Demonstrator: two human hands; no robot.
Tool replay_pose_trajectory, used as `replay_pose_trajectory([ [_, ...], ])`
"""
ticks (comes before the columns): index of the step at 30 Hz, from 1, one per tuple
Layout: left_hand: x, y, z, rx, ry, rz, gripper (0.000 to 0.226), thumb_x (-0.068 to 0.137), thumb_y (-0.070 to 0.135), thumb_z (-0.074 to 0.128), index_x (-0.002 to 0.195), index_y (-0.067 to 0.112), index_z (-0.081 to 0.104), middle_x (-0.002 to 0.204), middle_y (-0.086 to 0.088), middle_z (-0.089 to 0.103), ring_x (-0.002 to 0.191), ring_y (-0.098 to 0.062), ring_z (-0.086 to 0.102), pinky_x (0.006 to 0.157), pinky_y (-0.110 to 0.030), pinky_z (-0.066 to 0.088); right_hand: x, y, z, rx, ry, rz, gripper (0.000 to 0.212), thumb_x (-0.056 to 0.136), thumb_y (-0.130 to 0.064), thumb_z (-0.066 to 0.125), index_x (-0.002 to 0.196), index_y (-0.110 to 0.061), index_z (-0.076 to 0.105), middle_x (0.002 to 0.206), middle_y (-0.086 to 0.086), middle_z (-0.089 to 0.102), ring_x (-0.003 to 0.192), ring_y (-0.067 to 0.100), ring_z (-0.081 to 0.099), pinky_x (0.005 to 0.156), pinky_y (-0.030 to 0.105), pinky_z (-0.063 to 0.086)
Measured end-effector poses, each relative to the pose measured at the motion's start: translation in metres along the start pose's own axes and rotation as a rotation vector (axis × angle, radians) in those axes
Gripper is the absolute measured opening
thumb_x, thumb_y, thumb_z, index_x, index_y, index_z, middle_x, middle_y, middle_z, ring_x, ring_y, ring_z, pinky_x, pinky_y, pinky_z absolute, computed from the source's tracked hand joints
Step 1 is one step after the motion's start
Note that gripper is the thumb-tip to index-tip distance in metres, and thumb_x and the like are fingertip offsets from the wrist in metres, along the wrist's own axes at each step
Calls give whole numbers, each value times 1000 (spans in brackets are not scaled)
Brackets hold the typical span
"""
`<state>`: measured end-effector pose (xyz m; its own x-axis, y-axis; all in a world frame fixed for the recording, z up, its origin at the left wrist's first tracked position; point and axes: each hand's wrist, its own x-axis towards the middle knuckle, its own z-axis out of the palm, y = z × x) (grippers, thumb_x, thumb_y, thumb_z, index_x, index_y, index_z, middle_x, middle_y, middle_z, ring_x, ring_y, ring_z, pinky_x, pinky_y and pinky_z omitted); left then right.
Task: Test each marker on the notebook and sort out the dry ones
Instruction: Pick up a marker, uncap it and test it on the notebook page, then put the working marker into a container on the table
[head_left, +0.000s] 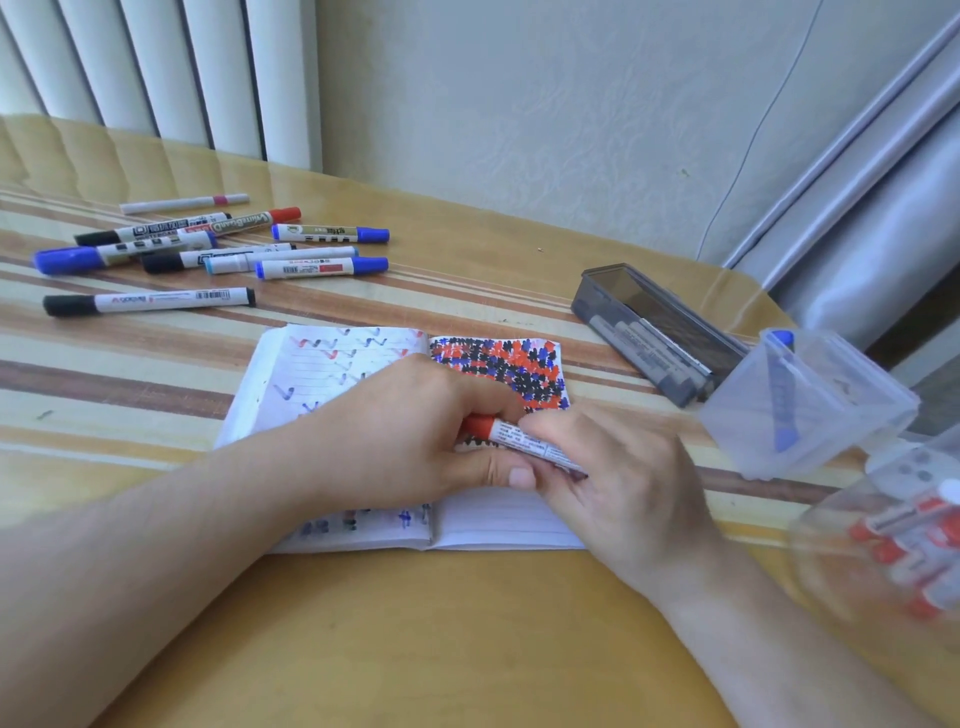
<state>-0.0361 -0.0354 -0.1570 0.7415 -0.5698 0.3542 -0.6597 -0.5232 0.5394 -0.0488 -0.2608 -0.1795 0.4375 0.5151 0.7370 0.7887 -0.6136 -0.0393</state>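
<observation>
A small lined paper notebook (363, 364) lies open on a glossy striped wooden table (415, 623), its right page crowded with red, blue and black marks. Above it, a white-barrelled marker with a red cap (511, 435) is held level by both hands. The red cap end is gripped by the curled fingers of the left hand (415, 441), while the barrel is pinched by the fingers and thumb of the right hand (618, 478). A loose cluster of capped markers (218, 249) is spread at the far left. A dark grey rectangular case (654, 332) holding markers lies at the right, near a clear plastic tub (800, 405) containing a blue-capped marker. At the right edge, a blurred clear container (893, 540) of red-capped markers is seen.
</observation>
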Motion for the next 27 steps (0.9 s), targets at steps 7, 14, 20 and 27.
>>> replay_pose_trajectory([
  [7, 1, -2, -1, 14, -34, 2, 28, 85, 53, 75, 100, 31, 68, 63, 27, 56, 62, 2, 52, 59, -13, 35, 3, -16, 9, 18, -113, 161, 33, 82, -14, 72, 108, -24, 55, 79, -1, 68, 65, 28, 61, 49, 39, 50],
  [14, -7, -12, 1, 5, -16, 6, 64, 87, 42, 74, 142, 45, 42, 74, 12, 62, 74, 1, 57, 65, -13, 41, -14, -60, -59, 183, -243, 719, 21, 95, -21, 64, 98, -31, 45, 62, 0, 51, 52, 13, 38, 53, 38, 36],
  [20, -6, -17, 7, 91, -60, -1, 53, 86, 53, 69, 134, 49, 48, 80, 16, 62, 78, 2, 58, 71, -24, 49, -29, -105, -162, 421, 599, 988, 41, 95, 15, 49, 89, -24, 40, 54, -5, 41, 44, 12, 28, 42, 23, 22],
  [27, -6, -18, 4, 132, -101, 30, 26, 87, 55, 69, 108, 56, 54, 77, 15, 61, 76, 3, 57, 67, -19, 47, -19, -90, -222, 188, 646, 1160, 37, 92, 11, 49, 115, -18, 43, 71, 3, 50, 48, 12, 38, 46, 20, 35],
])
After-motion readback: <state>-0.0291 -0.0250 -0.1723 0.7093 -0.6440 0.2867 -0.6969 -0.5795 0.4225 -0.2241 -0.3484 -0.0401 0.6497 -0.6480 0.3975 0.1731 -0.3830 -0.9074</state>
